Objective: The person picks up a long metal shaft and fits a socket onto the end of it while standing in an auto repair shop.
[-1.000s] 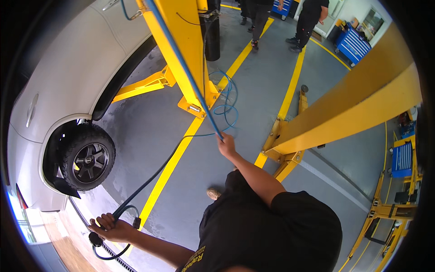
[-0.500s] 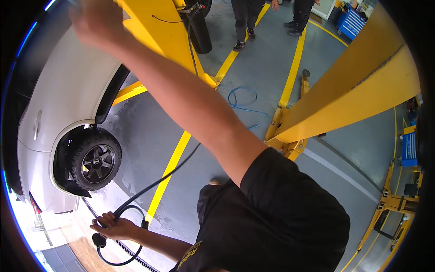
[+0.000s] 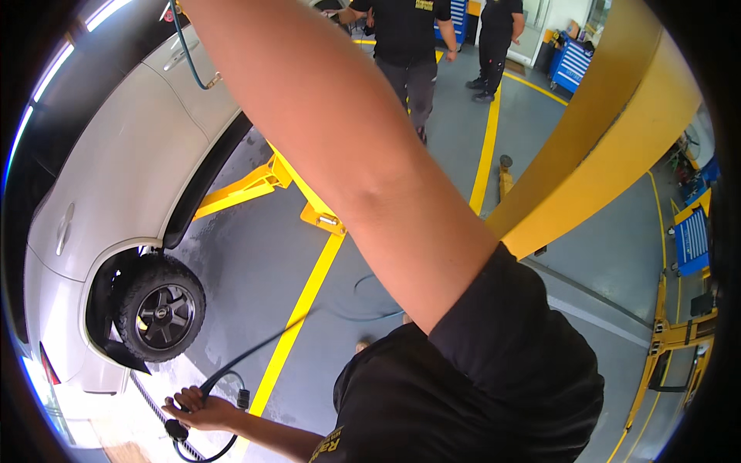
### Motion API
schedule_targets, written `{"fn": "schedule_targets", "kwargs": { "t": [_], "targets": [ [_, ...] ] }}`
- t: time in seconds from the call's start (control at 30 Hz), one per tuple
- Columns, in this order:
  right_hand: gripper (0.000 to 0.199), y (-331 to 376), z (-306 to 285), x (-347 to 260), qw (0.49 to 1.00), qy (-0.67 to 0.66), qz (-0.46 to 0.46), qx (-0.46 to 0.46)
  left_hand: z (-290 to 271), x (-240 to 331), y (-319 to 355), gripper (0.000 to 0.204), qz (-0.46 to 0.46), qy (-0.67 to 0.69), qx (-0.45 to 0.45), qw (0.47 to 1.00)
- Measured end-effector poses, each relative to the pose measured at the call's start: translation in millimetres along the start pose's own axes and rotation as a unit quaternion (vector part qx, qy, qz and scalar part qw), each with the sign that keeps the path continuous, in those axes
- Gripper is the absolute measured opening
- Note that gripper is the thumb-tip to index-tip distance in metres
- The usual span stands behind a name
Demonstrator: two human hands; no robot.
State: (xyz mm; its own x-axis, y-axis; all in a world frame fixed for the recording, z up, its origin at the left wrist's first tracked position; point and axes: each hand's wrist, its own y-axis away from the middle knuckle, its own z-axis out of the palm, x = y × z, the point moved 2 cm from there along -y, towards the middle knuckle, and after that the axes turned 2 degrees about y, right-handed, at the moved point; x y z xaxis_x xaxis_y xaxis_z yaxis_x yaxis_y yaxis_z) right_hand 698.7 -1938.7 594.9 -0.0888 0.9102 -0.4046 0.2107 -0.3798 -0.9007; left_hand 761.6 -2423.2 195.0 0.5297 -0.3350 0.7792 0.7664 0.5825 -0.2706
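Observation:
At lower left, my left hand (image 3: 202, 409) is closed round a black cable (image 3: 255, 349), which runs up and right over the floor line. A loop of it hangs below the fist, with a round black end piece (image 3: 176, 430) and a small black block (image 3: 243, 399) on it. My right arm (image 3: 347, 162) reaches across to the upper left, its hand past the picture's top edge. Near that wrist hangs a teal hose (image 3: 185, 54) with a brass fitting (image 3: 216, 78). A white car (image 3: 116, 177) with a black rear wheel (image 3: 164, 316) stands at left.
A yellow lift post (image 3: 610, 131) rises at right. Yellow lift arms (image 3: 243, 189) reach under the car. One person (image 3: 407, 46) stands beyond my arm, another (image 3: 498, 46) farther right. A blue hose (image 3: 363, 317) lies on the floor. Blue tool cabinets (image 3: 571, 65) stand behind.
My right hand has gone out past the top edge, and the view has shifted upward. My left hand still grips the cable. The nearer person now shows to the torso.

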Motion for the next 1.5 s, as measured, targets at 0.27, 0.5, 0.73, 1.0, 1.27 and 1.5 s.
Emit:
{"fn": "schedule_targets", "kwargs": {
  "t": [0.27,0.5,0.73,1.0,1.27,1.5],
  "targets": [
    [0.036,49.6,2.8,-45.3,0.979,-0.186,0.087,-0.016,-131.8,-15.9,-83.4,0.043,0.010,-0.167,0.082,0.982],
    [0.048,19.4,74.9,-83.9,0.951,-0.290,0.104,-0.028,-140.6,-45.0,-113.0,0.037,-0.017,-0.170,-0.104,0.980],
    [0.047,51.6,68.9,-161.0,0.879,-0.434,0.195,-0.024,67.1,-84.6,-23.6,0.056,-0.120,-0.024,-0.433,0.893],
    [0.025,87.6,38.6,-140.4,0.817,-0.549,0.152,-0.090,118.8,-87.2,21.2,0.036,-0.192,-0.026,-0.626,0.755],
    [0.065,347.6,18.6,-28.1,0.907,-0.227,0.206,-0.290,134.4,-13.8,-8.1,0.042,-0.258,0.015,-0.585,0.768],
    [0.061,638.2,29.2,-78.6,0.698,-0.372,0.273,-0.547,185.9,1.6,-62.7,0.038,-0.059,0.061,-0.563,0.822]
  ]
}}
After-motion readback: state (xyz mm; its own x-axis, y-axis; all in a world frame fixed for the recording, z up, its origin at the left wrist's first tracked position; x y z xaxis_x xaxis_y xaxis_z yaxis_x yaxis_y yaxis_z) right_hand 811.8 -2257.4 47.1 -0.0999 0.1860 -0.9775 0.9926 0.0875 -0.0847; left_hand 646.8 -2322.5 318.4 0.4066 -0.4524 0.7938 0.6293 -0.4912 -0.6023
